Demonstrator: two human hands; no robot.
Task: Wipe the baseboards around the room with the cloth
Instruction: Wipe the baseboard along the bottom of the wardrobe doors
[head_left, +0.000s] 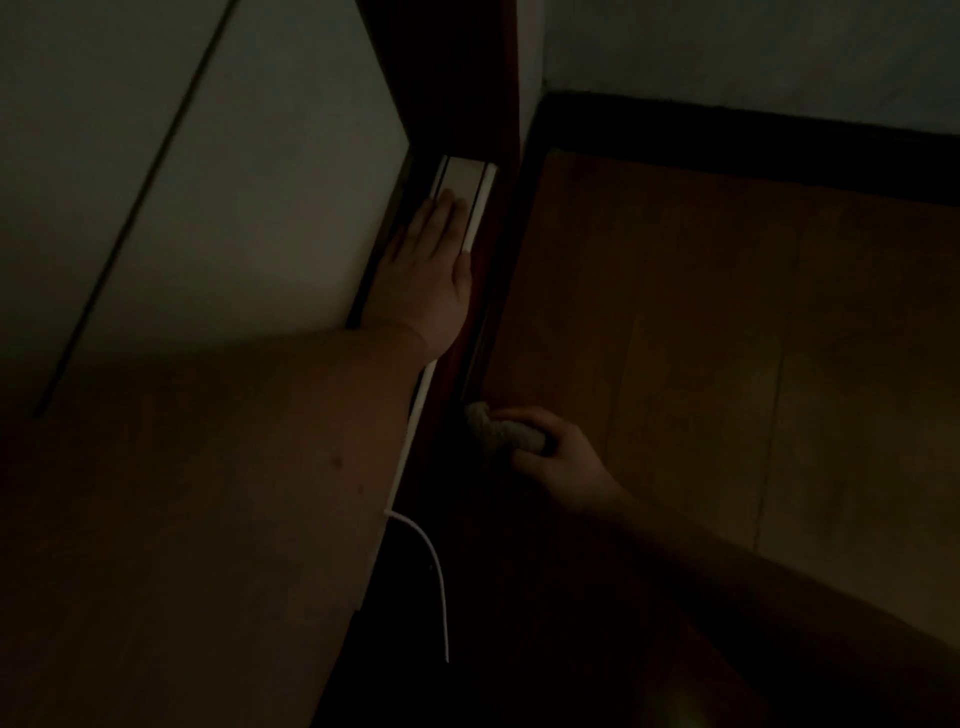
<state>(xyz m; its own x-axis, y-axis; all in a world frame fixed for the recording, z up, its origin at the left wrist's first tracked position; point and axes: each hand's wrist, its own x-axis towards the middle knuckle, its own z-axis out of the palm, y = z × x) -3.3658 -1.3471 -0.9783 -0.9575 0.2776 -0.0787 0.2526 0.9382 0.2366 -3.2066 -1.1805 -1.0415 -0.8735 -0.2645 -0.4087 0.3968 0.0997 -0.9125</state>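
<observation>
Pressure low down matters here: right hand (558, 457) has a firm grip on the bunched pale grey cloth (501, 431), pressed against the dark reddish-brown baseboard (467, 358). Left hand (434, 265) rests flat, released, for balance. I'd take long strokes toward the corner.

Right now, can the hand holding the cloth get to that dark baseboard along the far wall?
Probably yes: the right hand with the crumpled pale cloth has bare wooden floor before the dark baseboard.

We are in a dim home room, judging by wood plank floor (727, 364), dark baseboard (779, 150) and pale walls (753, 52).
</observation>
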